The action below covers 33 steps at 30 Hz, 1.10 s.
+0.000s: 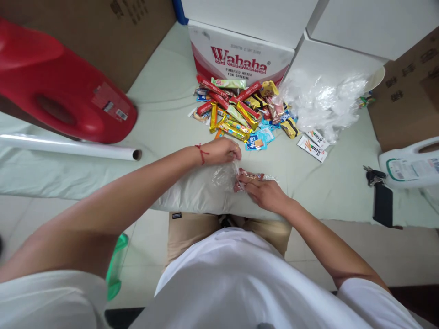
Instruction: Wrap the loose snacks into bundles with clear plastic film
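Note:
My left hand [223, 151], a red string round its wrist, is closed with its fingertips pinching the upper edge of a clear plastic bag [222, 177]. The bag lies near the table's front edge, and its crumpled film spreads under my left wrist. To the right, my right hand [266, 194] has its fingers pressed on a reddish-brown snack packet [252, 174] at the bag's right side. Whether the packet is inside the film or only against it, I cannot tell. Beyond my hands lies a pile of wrapped snacks [236, 112] in red, yellow, green and blue wrappers.
A Wahaba-like printed white carton [240, 55] stands behind the pile. Crumpled clear bags [322, 100] lie at its right, with white snack packets [311, 149] before them. A red jug [65, 87] and film roll [68, 147] are left; a white bottle [411, 164] and black phone-like object [383, 204] right.

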{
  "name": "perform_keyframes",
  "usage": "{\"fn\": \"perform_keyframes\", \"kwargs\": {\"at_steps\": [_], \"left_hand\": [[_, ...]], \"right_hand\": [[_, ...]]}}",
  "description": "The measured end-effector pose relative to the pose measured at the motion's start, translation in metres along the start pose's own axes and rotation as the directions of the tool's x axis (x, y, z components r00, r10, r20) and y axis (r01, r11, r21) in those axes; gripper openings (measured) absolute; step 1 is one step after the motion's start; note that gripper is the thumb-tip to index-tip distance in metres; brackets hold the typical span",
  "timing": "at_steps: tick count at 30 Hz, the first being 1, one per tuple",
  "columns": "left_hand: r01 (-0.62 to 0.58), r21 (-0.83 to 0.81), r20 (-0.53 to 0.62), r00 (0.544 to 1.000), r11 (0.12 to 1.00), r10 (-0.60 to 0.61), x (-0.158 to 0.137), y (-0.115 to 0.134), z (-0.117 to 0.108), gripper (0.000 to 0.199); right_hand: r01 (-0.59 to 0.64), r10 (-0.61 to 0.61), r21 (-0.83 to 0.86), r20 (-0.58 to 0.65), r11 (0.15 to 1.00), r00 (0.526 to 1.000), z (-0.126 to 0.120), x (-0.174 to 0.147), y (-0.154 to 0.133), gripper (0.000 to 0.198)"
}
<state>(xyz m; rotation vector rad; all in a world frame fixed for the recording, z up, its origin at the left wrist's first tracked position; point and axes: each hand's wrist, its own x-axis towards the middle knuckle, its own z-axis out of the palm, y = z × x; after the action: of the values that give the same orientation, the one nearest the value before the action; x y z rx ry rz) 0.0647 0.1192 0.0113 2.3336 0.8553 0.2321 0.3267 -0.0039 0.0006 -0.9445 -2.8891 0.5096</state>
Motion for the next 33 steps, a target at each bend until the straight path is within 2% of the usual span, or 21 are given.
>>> {"fn": "perform_keyframes", "kwargs": {"at_steps": [3, 6, 9, 12, 14, 16, 18, 19, 22, 23, 24, 25, 29, 31, 33], "left_hand": [[-0.128, 0.14, -0.174, 0.973, 0.982, 0.152, -0.033, 0.007, -0.013, 0.02], [-0.107, 0.298, -0.209, 0.962, 0.948, 0.175, -0.074, 0.022, -0.011, 0.024], [-0.085, 0.4, -0.184, 0.968, 0.912, 0.171, -0.111, 0.032, 0.012, 0.027], [-0.068, 0.413, -0.149, 0.979, 0.908, 0.141, -0.138, 0.028, 0.041, 0.03], [-0.007, 0.37, -0.214, 0.972, 0.929, 0.092, -0.15, 0.023, 0.055, 0.029], [0.07, 0.278, -0.318, 0.948, 0.958, 0.023, -0.159, 0.021, 0.061, 0.026], [0.146, 0.134, -0.444, 0.893, 0.98, -0.072, -0.162, 0.023, 0.061, 0.021], [0.19, 0.046, -0.516, 0.845, 0.981, -0.139, -0.161, 0.024, 0.06, 0.018], [0.316, -0.233, -0.667, 0.636, 0.92, -0.388, -0.145, 0.028, 0.058, 0.023], [0.348, -0.289, -0.679, 0.583, 0.892, -0.447, -0.136, 0.029, 0.058, 0.029], [0.374, -0.311, -0.674, 0.561, 0.874, -0.481, -0.126, 0.029, 0.06, 0.035], [0.398, -0.293, -0.659, 0.575, 0.869, -0.485, -0.116, 0.03, 0.063, 0.041], [0.475, -0.064, -0.458, 0.767, 0.878, -0.449, -0.085, 0.035, 0.081, 0.057], [0.486, 0.003, -0.386, 0.807, 0.874, -0.447, -0.082, 0.039, 0.09, 0.05], [0.488, 0.014, -0.375, 0.812, 0.873, -0.448, -0.085, 0.04, 0.095, 0.039]], "right_hand": [[-0.005, 0.006, 0.061, -0.018, 0.998, 1.0, -0.001, 0.001, 0.001, 0.039], [-0.011, 0.014, 0.097, -0.024, 0.995, 1.0, -0.004, 0.003, 0.002, 0.038], [0.004, -0.002, 0.114, -0.021, 0.993, 1.0, -0.006, 0.003, 0.004, 0.036], [0.045, -0.04, 0.142, -0.035, 0.989, 0.999, -0.004, 0.001, 0.008, 0.034], [0.069, -0.058, 0.182, -0.065, 0.981, 0.996, 0.0, -0.002, 0.011, 0.032], [0.091, -0.071, 0.223, -0.097, 0.971, 0.993, 0.004, -0.004, 0.015, 0.029], [0.105, -0.079, 0.241, -0.118, 0.965, 0.99, 0.008, -0.005, 0.017, 0.027], [0.108, -0.079, 0.239, -0.128, 0.965, 0.989, 0.01, -0.006, 0.018, 0.026], [0.121, -0.089, 0.216, -0.153, 0.969, 0.984, 0.013, -0.006, 0.019, 0.025], [0.124, -0.093, 0.209, -0.154, 0.97, 0.984, 0.013, -0.005, 0.018, 0.025], [0.121, -0.092, 0.201, -0.149, 0.972, 0.985, 0.012, -0.005, 0.018, 0.025], [0.113, -0.087, 0.193, -0.138, 0.975, 0.987, 0.011, -0.004, 0.017, 0.026], [0.08, -0.066, 0.145, -0.1, 0.986, 0.993, 0.004, -0.01, 0.012, 0.028], [0.092, -0.075, 0.158, -0.112, 0.983, 0.991, -0.006, -0.018, 0.011, 0.027], [0.111, -0.082, 0.223, -0.135, 0.969, 0.987, -0.02, -0.028, 0.012, 0.022]]}}
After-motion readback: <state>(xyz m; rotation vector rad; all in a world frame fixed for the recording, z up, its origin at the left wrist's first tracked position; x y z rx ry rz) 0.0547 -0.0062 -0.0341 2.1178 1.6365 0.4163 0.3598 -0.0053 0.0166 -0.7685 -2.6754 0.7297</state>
